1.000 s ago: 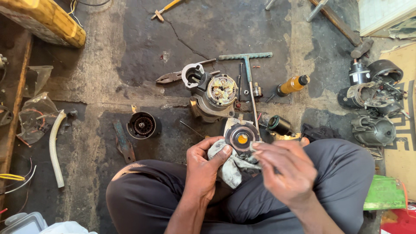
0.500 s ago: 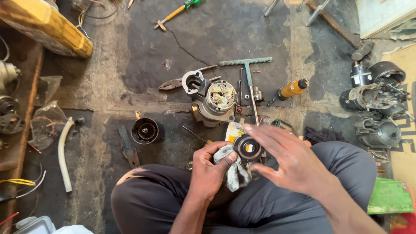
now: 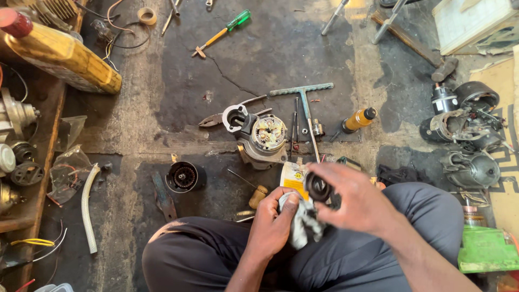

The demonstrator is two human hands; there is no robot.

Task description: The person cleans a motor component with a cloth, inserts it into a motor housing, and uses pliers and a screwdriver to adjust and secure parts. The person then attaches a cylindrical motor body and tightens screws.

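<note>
My right hand (image 3: 354, 203) grips a small round black part (image 3: 316, 186) by its rim, just above my lap. Against that part my left hand (image 3: 273, 221) presses a crumpled white and dark rag (image 3: 304, 221). A yellow tube or packet (image 3: 294, 178) lies on the floor right behind the round part. Further out on the floor stands an opened starter motor housing (image 3: 259, 136) with its brush plate facing up. I sit with dark trousers, knees spread.
Pliers (image 3: 213, 120), a T-handle wrench (image 3: 305, 105), a yellow-handled tool (image 3: 357, 120), a black round cup part (image 3: 183, 177), a green-handled screwdriver (image 3: 221, 33) and a white hose (image 3: 86, 208) lie on the oily floor. More motors (image 3: 465, 130) sit at right; a yellow bottle (image 3: 65, 54) lies at top left.
The view has tilted, so everything sits lower in frame. My right hand has turned over the round part, covering its orange centre, while the left hand keeps the rag against it.
</note>
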